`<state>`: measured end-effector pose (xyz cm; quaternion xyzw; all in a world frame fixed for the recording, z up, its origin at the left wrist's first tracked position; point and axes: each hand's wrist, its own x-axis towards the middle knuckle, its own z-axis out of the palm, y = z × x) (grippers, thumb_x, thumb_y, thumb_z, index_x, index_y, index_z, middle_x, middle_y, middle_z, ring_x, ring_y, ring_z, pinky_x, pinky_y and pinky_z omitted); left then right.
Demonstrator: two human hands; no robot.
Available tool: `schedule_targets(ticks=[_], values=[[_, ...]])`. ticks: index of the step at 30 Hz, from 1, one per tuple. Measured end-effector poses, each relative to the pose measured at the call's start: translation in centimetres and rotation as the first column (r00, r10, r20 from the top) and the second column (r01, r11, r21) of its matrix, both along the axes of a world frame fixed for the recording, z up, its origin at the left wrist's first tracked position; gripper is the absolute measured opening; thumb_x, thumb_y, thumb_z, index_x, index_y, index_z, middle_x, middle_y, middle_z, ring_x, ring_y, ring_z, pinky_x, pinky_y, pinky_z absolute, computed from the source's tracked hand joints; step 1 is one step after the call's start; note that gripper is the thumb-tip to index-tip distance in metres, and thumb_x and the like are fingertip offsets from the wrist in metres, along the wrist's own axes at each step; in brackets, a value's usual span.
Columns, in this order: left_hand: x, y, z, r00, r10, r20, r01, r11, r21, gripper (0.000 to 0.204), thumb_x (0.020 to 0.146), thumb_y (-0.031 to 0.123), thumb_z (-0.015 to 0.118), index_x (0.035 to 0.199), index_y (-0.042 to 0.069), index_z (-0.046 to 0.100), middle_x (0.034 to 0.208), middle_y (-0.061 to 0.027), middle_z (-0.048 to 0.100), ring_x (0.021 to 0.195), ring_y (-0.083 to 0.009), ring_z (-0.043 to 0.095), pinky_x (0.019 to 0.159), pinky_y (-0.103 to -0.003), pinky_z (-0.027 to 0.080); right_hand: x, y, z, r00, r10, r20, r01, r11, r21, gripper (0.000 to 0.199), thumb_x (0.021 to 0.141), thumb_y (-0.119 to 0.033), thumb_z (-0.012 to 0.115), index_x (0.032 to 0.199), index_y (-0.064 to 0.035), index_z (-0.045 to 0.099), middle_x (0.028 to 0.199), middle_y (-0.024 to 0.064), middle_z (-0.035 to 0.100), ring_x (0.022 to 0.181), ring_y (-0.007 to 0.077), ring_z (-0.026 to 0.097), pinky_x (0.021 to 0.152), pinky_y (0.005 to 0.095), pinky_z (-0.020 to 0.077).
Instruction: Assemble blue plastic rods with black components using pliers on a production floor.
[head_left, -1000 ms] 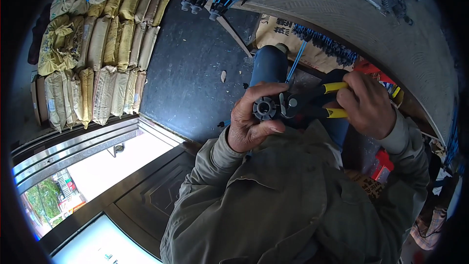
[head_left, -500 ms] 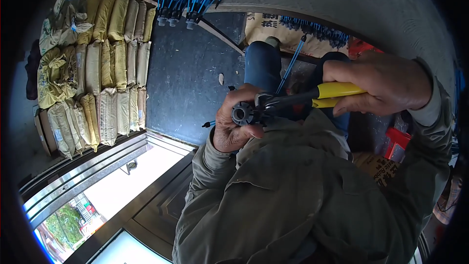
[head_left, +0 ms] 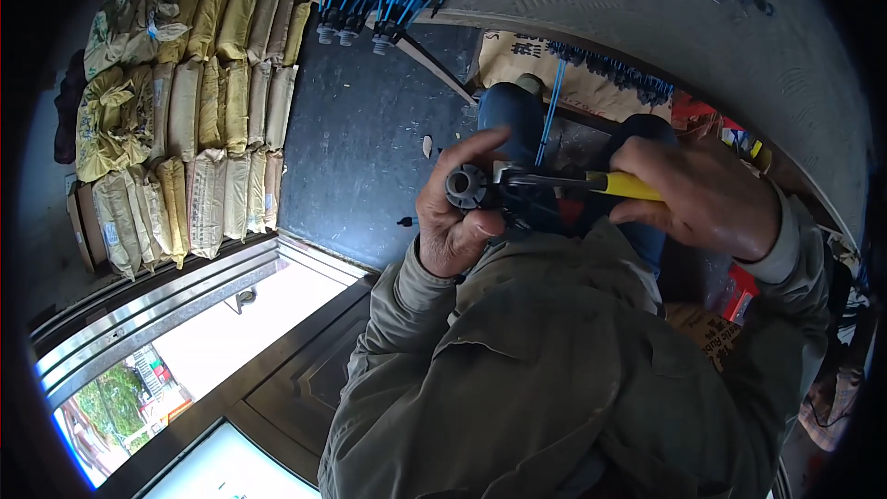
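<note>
Left hand had its fingers wrapped around a small grey round plastic fitting, held steady at chest height. Right hand, beside the fitting, clenched yellow-handled metal pliers, their tips at the fitting, apparently for leverage.

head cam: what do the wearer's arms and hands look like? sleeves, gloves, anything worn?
Both hands are bare: left hand, right hand. No gloves, rings or watch visible. Both arms wear long, loose olive-khaki jacket sleeves, creased, ending at plain cuffs at the wrists. No markings visible on the fabric.
</note>
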<state>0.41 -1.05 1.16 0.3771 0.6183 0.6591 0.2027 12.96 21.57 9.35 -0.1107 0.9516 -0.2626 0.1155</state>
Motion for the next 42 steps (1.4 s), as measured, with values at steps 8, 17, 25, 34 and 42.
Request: schedule_targets(ticks=[8,17,25,34,42], values=[[-8.1,-6.3,0.3,0.911,0.149,0.383,-0.339,0.800,0.495,0.070,0.082,0.061,0.046,0.116,0.000,0.049,0.084,-0.0099,0.063,0.077,-0.0209,0.061,0.079,-0.034,0.049,1.3,12.9,-7.4,0.693,-0.291,-0.659,0.657,0.631,0.413,0.050,0.075,-0.036,0.067,0.113,-0.0101,0.047,0.098,0.0098,0.060,0.077,0.0272,0.064,0.060,0.0367,0.0512],[-8.3,-7.5,-8.1,0.600,-0.306,0.739,-0.574,0.478,0.664,0.058,0.088,0.052,0.044,0.116,0.001,0.049,0.094,-0.0081,0.062,0.093,-0.0219,0.058,0.092,-0.037,0.044,-4.0,-1.1,-9.9,0.829,-0.144,-0.540,0.076,0.986,-0.147,0.096,0.055,-0.050,0.079,0.130,-0.0051,0.038,0.136,0.0146,0.037,0.124,0.0335,0.037,0.106,0.0433,0.0264],[-4.8,-2.5,-10.5,0.478,-0.459,0.749,-0.490,0.568,0.661,0.057,0.089,0.051,0.044,0.111,0.000,0.052,0.092,-0.0086,0.062,0.097,-0.0206,0.056,0.092,-0.032,0.043,-4.4,-8.1,-10.0,0.708,-0.121,-0.696,-0.244,0.883,-0.402,0.036,0.080,-0.019,0.064,0.110,-0.0085,0.048,0.122,0.0110,0.050,0.115,0.0256,0.048,0.100,0.0428,0.0350],[-2.4,-1.8,-14.5,0.214,-0.353,0.911,-0.234,0.887,0.399,0.061,0.088,0.055,0.043,0.116,0.001,0.049,0.098,-0.0119,0.061,0.100,-0.0233,0.055,0.092,-0.035,0.043,-5.0,-7.5,-8.5,0.696,-0.032,-0.717,-0.383,0.828,-0.409,0.018,0.080,-0.015,0.061,0.097,-0.0103,0.057,0.093,0.0047,0.061,0.089,0.0209,0.060,0.076,0.0362,0.0468],[-4.4,-6.5,-12.9,0.539,-0.294,0.789,-0.027,0.930,0.365,0.076,0.087,0.059,0.041,0.136,0.003,0.028,0.126,-0.0171,0.049,0.116,-0.0271,0.049,0.097,-0.046,0.036,-1.8,-7.4,-8.6,0.813,-0.357,-0.460,-0.102,0.690,-0.717,0.044,0.069,-0.035,0.075,0.100,-0.0081,0.059,0.088,0.0071,0.062,0.076,0.0215,0.062,0.066,0.0347,0.0485]])
